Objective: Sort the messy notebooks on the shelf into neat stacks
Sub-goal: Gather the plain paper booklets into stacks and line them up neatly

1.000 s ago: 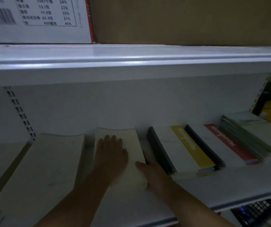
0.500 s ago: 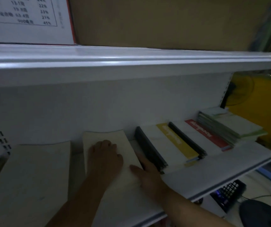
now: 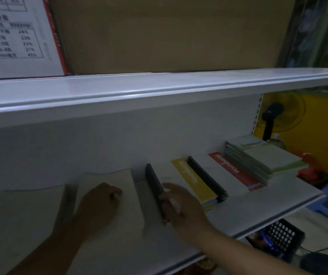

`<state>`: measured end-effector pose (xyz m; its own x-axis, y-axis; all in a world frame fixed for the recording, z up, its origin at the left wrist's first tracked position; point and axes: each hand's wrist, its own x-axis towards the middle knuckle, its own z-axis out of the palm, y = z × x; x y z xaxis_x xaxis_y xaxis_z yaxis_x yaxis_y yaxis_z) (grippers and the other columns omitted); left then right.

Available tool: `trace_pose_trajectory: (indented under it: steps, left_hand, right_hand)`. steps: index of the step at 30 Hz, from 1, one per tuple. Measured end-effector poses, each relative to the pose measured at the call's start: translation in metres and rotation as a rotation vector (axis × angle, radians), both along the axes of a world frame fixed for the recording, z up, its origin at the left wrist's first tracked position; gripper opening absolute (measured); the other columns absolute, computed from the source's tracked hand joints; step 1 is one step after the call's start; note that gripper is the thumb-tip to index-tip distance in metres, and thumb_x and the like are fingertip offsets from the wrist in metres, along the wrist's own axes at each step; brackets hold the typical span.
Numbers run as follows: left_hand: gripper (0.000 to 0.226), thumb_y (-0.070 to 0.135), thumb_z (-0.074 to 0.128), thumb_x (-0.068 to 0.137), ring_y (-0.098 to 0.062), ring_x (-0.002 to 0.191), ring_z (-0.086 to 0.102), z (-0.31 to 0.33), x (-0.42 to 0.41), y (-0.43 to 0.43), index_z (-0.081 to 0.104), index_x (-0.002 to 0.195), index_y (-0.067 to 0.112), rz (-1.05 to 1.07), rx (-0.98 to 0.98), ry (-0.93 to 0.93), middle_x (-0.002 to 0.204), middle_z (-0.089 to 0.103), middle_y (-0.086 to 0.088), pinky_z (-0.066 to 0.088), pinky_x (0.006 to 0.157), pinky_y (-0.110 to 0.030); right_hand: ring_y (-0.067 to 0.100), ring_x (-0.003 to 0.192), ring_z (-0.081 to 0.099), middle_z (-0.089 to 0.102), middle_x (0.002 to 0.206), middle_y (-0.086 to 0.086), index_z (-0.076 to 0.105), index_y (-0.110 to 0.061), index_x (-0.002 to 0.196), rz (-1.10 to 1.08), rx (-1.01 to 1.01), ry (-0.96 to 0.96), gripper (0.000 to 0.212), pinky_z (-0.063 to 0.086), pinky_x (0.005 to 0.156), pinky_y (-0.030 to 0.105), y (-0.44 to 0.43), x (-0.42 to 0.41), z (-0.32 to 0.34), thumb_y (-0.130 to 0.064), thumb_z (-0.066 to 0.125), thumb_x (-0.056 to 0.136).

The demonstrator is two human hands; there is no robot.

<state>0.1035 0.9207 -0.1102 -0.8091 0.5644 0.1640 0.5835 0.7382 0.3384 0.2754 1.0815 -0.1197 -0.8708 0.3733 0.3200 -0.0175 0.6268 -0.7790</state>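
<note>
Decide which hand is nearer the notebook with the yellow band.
Right. The right hand touches the yellow-band notebook at its spine; the left hand rests on the cream stack, farther left.

White shelf (image 3: 258, 205); cream notebooks (image 3: 107, 176); yellow-banded notebook (image 3: 195, 181); red-banded notebook (image 3: 232, 169); pale green stack (image 3: 268, 157); brown carton (image 3: 169, 32).

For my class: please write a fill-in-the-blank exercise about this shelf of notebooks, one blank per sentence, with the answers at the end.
1. The right hand is at a dark-spined notebook whose cover band is ____.
2. Between it and the pale green stack lies a second notebook whose band is ____.
3. The left hand rests on the plain stack, to the ____ of the right hand.
4. The cardboard box stands one shelf ____ the notebooks.

Answers: yellow; red; left; above
</note>
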Motion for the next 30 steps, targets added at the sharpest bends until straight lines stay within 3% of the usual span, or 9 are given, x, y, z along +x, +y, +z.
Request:
trace_pose_trajectory:
  steps: [3, 5, 7, 10, 13, 15, 23, 28, 30]
  left_hand:
    - [0.025, 0.023, 0.045, 0.095, -0.020, 0.120, 0.051, 0.033, 0.022, 0.025, 0.063, 0.112, 0.021, 0.045, -0.115, -0.119, 0.128, 0.057, -0.007, 0.036, 0.098, -0.023]
    - [0.027, 0.029, 0.045, 0.092, -0.019, 0.101, 0.058, 0.044, 0.050, 0.060, 0.067, 0.094, 0.013, 0.031, 0.040, -0.275, 0.102, 0.064, -0.011, 0.044, 0.078, -0.021]
    - [0.025, 0.019, 0.054, 0.089, -0.019, 0.068, 0.050, 0.036, 0.073, 0.098, 0.050, 0.065, 0.011, 0.103, 0.248, -0.478, 0.068, 0.050, -0.008, 0.034, 0.054, -0.025]
    - [0.017, 0.019, 0.065, 0.081, -0.022, 0.067, 0.051, 0.005, 0.073, 0.136, 0.051, 0.076, 0.010, 0.320, 0.416, -0.640, 0.079, 0.052, -0.014, 0.039, 0.062, -0.029]
    - [0.021, 0.018, 0.066, 0.084, -0.027, 0.085, 0.055, -0.002, 0.070, 0.152, 0.054, 0.098, 0.009, 0.482, 0.626, -0.835, 0.099, 0.055, -0.014, 0.045, 0.073, -0.035]
    - [0.031, 0.015, 0.066, 0.085, -0.030, 0.094, 0.056, 0.000, 0.062, 0.157, 0.056, 0.112, 0.002, 0.539, 0.697, -0.915, 0.110, 0.057, -0.014, 0.046, 0.073, -0.032]
    - [0.045, 0.025, 0.077, 0.076, -0.032, 0.098, 0.059, 0.014, 0.053, 0.156, 0.061, 0.111, 0.000, 0.619, 0.845, -1.023, 0.109, 0.061, -0.014, 0.051, 0.089, -0.039]
    - [0.037, 0.020, 0.081, 0.072, -0.034, 0.091, 0.069, 0.012, 0.060, 0.162, 0.070, 0.101, -0.001, 0.513, 0.811, -1.091, 0.100, 0.071, -0.018, 0.056, 0.084, -0.042]
    - [0.039, 0.020, 0.082, 0.072, -0.033, 0.084, 0.070, 0.004, 0.060, 0.159, 0.069, 0.102, -0.001, 0.515, 0.830, -1.058, 0.097, 0.072, -0.019, 0.058, 0.072, -0.039]
  right_hand:
    - [0.012, 0.136, 0.034, 0.039, 0.140, -0.008, 0.056, -0.019, 0.122, -0.085, 0.152, -0.089, 0.029, 0.026, 0.107, 0.017, 0.067, -0.009, 0.012, -0.025, 0.051, 0.095]
    - [0.024, 0.138, 0.031, 0.032, 0.148, 0.006, 0.041, -0.015, 0.138, -0.060, 0.296, -0.257, 0.049, 0.027, 0.107, 0.023, 0.097, -0.021, 0.009, -0.034, 0.046, 0.093]
    - [0.033, 0.135, 0.032, 0.030, 0.147, 0.015, 0.033, -0.012, 0.141, 0.022, 0.421, -0.406, 0.057, 0.032, 0.107, 0.035, 0.111, -0.033, 0.000, -0.039, 0.040, 0.092]
    - [0.033, 0.141, 0.020, 0.023, 0.151, 0.017, 0.030, -0.009, 0.142, 0.043, 0.598, -0.480, 0.055, 0.020, 0.114, 0.042, 0.111, -0.040, -0.019, -0.040, 0.024, 0.097]
    - [0.034, 0.139, 0.022, 0.029, 0.148, 0.017, 0.036, -0.011, 0.140, 0.012, 0.593, -0.355, 0.081, 0.022, 0.116, 0.042, 0.115, -0.042, -0.034, -0.051, 0.001, 0.078]
    - [0.034, 0.135, 0.028, 0.036, 0.144, 0.016, 0.043, -0.012, 0.136, 0.010, 0.561, -0.307, 0.085, 0.026, 0.114, 0.040, 0.119, -0.045, -0.041, -0.052, 0.001, 0.074]
    - [0.036, 0.137, 0.029, 0.037, 0.146, 0.019, 0.045, -0.009, 0.136, -0.023, 0.412, -0.237, 0.084, 0.024, 0.114, 0.045, 0.120, -0.035, -0.034, -0.047, -0.001, 0.076]
    - [0.034, 0.138, 0.026, 0.032, 0.148, 0.017, 0.041, -0.011, 0.137, 0.008, 0.416, -0.273, 0.086, 0.022, 0.115, 0.044, 0.122, -0.034, -0.032, -0.047, -0.004, 0.073]
    - [0.032, 0.142, 0.018, 0.020, 0.154, 0.016, 0.031, -0.012, 0.143, 0.022, 0.388, -0.346, 0.078, 0.016, 0.116, 0.041, 0.120, -0.035, -0.030, -0.048, 0.002, 0.081]
